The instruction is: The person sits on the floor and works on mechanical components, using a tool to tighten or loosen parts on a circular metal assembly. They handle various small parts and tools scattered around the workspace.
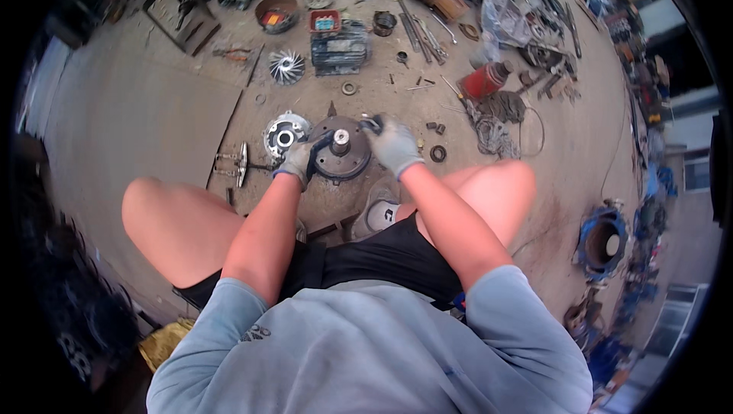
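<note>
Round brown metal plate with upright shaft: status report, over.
Grey-gloved left hand at left rim, grey-gloved right hand at right rim. Round brown metal plate between them, shaft up. Silver round metal housing close on left.

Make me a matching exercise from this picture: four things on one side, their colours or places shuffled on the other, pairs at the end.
1. disc with a central shaft
2. bladed wheel
3. ring-shaped casing
4. cylinder

A. blue, near the picture's right side
B. red
C. between left hand and right hand
D. silver

Pairs: 1-C, 2-D, 3-A, 4-B
</note>
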A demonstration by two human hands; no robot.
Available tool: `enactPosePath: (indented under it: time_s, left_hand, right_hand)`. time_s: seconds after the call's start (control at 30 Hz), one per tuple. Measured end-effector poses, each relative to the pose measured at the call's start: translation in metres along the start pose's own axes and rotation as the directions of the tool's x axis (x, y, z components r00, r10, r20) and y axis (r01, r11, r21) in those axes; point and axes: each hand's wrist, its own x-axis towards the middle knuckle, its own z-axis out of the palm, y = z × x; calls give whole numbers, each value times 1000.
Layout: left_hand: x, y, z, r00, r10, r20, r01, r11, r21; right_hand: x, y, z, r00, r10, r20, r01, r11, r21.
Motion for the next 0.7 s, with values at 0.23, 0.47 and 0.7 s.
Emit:
enactPosePath:
  time_s: [0.23,0.47,0.7]
  left_hand:
    - [15,49,-7,973,-228,36,226,972,62]
    - [27,43,9,939,-333,84,343,917,-203]
    - [34,13,53,873,-478,93,389,570,-723]
  right_hand:
    - [-40,18,29,948,-314,-45,317,938,141]
    - [-28,16,56,967,-235,-96,246,961,128]
    - [-23,0,58,967,-218,-134,235,963,128]
